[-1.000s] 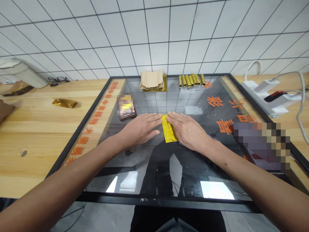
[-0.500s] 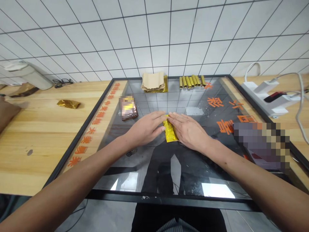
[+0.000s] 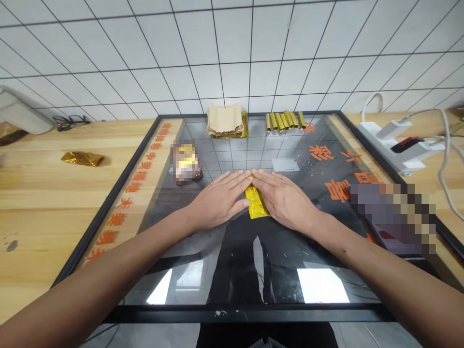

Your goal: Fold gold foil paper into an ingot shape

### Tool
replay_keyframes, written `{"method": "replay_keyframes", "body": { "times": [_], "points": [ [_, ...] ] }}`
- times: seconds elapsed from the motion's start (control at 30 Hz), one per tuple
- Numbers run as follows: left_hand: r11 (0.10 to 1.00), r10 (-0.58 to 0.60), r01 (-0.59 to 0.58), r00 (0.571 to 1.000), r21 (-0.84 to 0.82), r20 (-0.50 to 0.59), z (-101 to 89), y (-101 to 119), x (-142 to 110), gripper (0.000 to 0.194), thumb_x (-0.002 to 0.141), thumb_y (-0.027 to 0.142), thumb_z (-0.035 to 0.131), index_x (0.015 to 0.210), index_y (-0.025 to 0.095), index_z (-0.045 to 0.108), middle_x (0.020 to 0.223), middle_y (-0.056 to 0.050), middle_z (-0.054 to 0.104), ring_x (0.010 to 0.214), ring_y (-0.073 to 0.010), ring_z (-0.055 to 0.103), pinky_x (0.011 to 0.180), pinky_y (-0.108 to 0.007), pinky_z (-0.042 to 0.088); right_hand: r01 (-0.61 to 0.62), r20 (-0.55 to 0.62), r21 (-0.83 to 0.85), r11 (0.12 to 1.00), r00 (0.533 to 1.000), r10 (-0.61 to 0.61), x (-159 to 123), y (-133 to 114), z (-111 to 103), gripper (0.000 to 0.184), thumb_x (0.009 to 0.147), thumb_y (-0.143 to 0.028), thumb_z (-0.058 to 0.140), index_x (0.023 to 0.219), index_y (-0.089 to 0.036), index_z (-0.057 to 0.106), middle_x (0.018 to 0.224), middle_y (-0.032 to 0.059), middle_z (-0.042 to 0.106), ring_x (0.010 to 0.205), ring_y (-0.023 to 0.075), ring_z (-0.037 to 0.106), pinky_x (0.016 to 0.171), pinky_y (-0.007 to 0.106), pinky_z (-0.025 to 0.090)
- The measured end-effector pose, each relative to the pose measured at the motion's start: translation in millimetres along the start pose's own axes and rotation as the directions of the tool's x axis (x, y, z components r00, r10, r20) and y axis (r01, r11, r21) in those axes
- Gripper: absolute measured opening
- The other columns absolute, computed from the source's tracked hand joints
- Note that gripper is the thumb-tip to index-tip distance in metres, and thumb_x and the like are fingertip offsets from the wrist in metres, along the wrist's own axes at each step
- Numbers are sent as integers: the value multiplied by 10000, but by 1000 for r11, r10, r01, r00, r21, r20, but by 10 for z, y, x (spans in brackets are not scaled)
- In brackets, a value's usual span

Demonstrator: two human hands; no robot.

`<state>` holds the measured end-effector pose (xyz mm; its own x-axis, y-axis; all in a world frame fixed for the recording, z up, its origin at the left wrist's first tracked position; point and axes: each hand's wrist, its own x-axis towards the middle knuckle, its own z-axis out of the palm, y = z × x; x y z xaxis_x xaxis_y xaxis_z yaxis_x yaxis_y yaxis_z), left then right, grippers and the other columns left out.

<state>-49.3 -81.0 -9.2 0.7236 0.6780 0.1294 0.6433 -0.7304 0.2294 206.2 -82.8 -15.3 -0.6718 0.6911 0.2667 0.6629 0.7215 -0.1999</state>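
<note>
A sheet of shiny gold foil (image 3: 256, 207) lies on the dark glass tabletop (image 3: 279, 256), partly covered by my hands. My left hand (image 3: 220, 200) rests flat with fingers outstretched, its fingertips and thumb at the foil's left side. Across from it, my right hand (image 3: 284, 199) lies flat over the foil's right part, fingers straight. The two sets of fingertips almost meet at the foil's far end. What lies under the right palm is hidden.
Behind the hands stand a stack of brown paper sheets (image 3: 224, 121) and several gold rolls (image 3: 282, 122). A small blurred packet (image 3: 186, 164) lies left. At right are a blurred dark flat object (image 3: 380, 208) and a white power strip (image 3: 384, 145). Crumpled gold foil (image 3: 82, 158) lies far left.
My left hand has moved up against the foil, its fingers flatter and closer to the right fingertips. The right hand stays on the foil. The whole view has shifted slightly.
</note>
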Motion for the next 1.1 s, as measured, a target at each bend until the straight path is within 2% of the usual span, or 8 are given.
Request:
{"method": "replay_keyframes", "body": {
  "times": [0.23, 0.33, 0.53, 0.67, 1.1],
  "points": [
    [990, -63, 69, 997, 119, -51, 9, 95, -59, 614, 1169, 525, 317, 1669, 188, 433, 1759, -107, 398, 1640, -307, 375, 1352, -575, 262, -1, -13, -25, 1000, 1000, 1, -5, -28, -19, 568, 1016, -120, 452, 1568, -111, 588, 1656, 182, 532, 1549, 291, 504, 1282, 537, 421],
    [986, -78, 90, 993, 141, -90, 10, 119, -73, 576, 1167, 510, 338, 1633, 213, 501, 1726, -99, 456, 1619, -311, 415, 1346, -583, 273, -5, -11, -32, 999, 1000, 5, -6, -37, -25, 581, 1009, -115, 464, 1576, -145, 587, 1659, 170, 528, 1540, 291, 516, 1266, 550, 442],
    [983, -82, 96, 992, 155, -96, -33, 129, -120, 550, 1159, 508, 380, 1586, 215, 565, 1691, -87, 509, 1584, -311, 470, 1324, -596, 322, -18, -12, -29, 999, 1000, 18, -12, -50, -29, 574, 1021, -119, 474, 1582, -166, 588, 1658, 157, 527, 1537, 280, 520, 1270, 545, 442],
    [982, -103, 116, 990, 149, -92, -61, 119, -136, 507, 1161, 475, 392, 1542, 222, 610, 1665, -64, 544, 1572, -313, 486, 1312, -602, 342, -24, -11, -41, 999, 1000, 23, -6, -65, -36, 539, 1041, -127, 450, 1558, -137, 604, 1663, 157, 522, 1538, 271, 518, 1278, 520, 434],
    [973, -139, 155, 985, 174, -98, -32, 124, -144, 455, 1146, 399, 450, 1519, 216, 633, 1654, -76, 557, 1538, -338, 525, 1274, -625, 390, -6, -33, -44, 999, 999, 5, -1, -44, -8, 538, 1020, -125, 463, 1531, -129, 630, 1635, 175, 560, 1515, 290, 548, 1250, 511, 462]
  ]
}}
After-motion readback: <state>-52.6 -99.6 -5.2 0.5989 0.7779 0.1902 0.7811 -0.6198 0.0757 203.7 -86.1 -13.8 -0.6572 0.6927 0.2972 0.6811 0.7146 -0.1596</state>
